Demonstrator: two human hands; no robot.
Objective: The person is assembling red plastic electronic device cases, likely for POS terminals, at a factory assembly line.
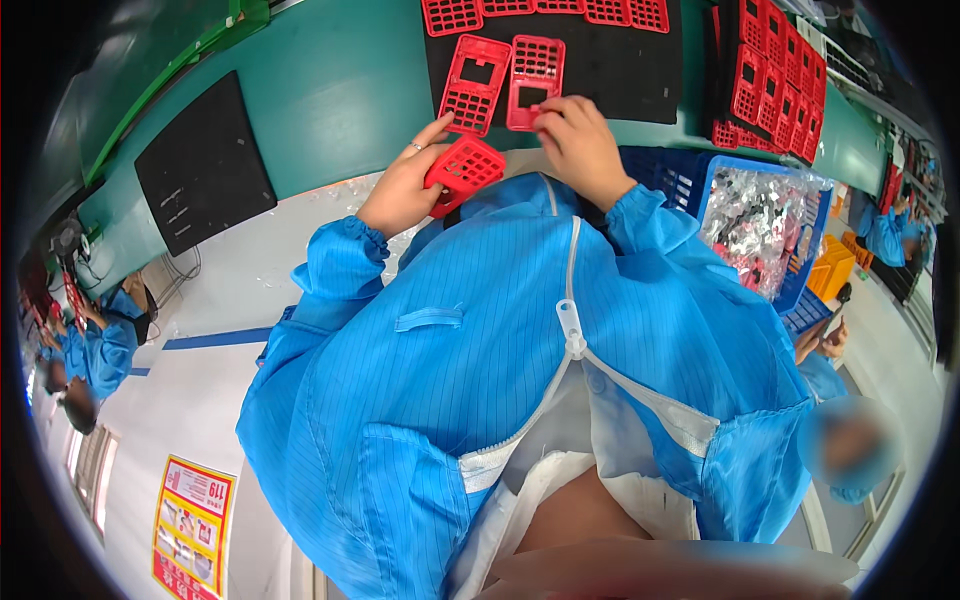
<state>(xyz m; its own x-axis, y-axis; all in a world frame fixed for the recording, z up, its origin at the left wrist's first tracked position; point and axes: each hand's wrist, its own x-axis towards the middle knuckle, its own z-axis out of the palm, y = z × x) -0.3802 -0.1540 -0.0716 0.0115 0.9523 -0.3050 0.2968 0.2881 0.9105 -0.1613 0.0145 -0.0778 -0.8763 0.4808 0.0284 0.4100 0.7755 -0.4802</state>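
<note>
Beside the desk (320, 100) our left hand (400, 190) grips a red casing (466, 168) in closed fingers (432, 133), while our right hand (582, 145) meets the right-hand casing (536, 80) of 2 on the black mat (625, 75), and whether its curled fingers pinch it we cannot tell.

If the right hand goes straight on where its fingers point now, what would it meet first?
Most likely the red frame just ahead on the black mat: the right hand is at its lower right corner. Whether it touches the frame or hovers just above is hard to tell.
</note>
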